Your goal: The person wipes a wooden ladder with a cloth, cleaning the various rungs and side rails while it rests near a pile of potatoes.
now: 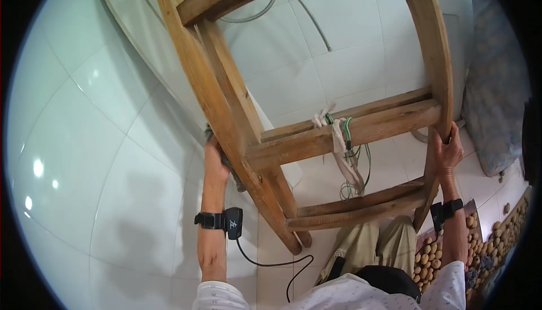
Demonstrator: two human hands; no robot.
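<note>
A double-sided wooden ladder [207,85] stands tilted before me, its crosspieces joining two sets of rails. My left hand [215,159] is at the outer side of the left rail, holding a dark grey cloth [234,172] against the wood; the rail hides part of the fingers. On the opposite side, my right hand [449,151] grips the right rail near the middle crosspiece. A pale fabric strip [340,147] and a green cord [348,130] are tied around that middle crosspiece and dangle below it.
White tiled wall [139,178] rises close on my left. Behind the ladder hangs a flexible metal hose [313,22]. A bluish fabric-covered object [491,81] stands at the right. Many walnut-like brown things [430,259] lie on the floor by my right leg. A black cable [275,264] trails from my left wrist strap.
</note>
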